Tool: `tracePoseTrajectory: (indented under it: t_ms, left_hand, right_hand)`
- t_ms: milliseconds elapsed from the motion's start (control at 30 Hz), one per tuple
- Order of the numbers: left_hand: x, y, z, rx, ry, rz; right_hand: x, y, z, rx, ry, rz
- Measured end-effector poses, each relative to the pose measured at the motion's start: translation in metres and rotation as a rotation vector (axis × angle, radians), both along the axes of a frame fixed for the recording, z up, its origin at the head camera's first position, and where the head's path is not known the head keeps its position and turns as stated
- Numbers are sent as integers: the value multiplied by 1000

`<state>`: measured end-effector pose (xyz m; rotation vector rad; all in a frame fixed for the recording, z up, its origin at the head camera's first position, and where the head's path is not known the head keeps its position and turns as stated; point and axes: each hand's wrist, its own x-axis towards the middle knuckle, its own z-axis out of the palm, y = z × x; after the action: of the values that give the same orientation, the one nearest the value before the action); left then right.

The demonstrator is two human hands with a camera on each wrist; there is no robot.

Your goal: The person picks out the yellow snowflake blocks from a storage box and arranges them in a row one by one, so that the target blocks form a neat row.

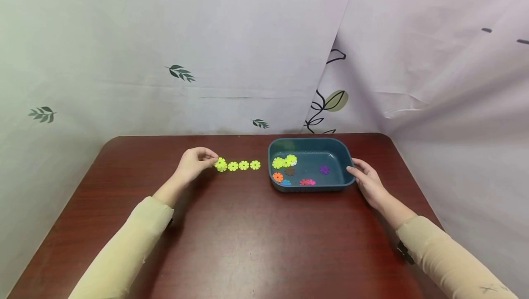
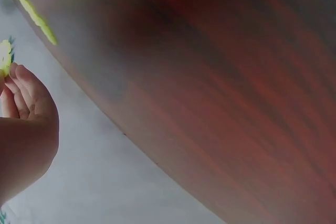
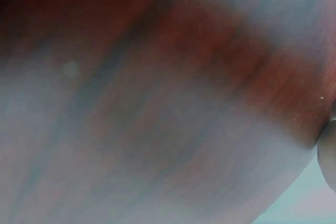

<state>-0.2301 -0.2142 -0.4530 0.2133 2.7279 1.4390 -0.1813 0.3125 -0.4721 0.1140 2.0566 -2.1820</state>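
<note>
My left hand pinches a yellow-green flower-shaped plastic disc by its edge, above the left end of a row of like discs on the table. In the left wrist view the pinched disc shows beyond the fingertips, apart from the row. My right hand grips the right end of a dark blue plastic tub, thumb at the rim and fingers along the outer wall. Only a sliver of the right hand shows in the right wrist view.
Inside the tub lie yellow-green discs, an orange disc, a brown one, a purple one and several others. The dark red wooden table ends at a pale printed curtain behind.
</note>
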Motion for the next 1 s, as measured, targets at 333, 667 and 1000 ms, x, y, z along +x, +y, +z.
tracePoseTrajectory:
  t_ms: [333,667,1000]
  left_hand:
    - [0,-22,-9,-32,-65,31]
    - [-4,-34,-16,-48,-88,13]
    - [-12,-26,-17,-184,-67,17]
  right_hand:
    - [0,-1,-3,-9,26,13]
    - [1,1,-2,-5,21,17]
    - [1,0,-2,-16,29,15]
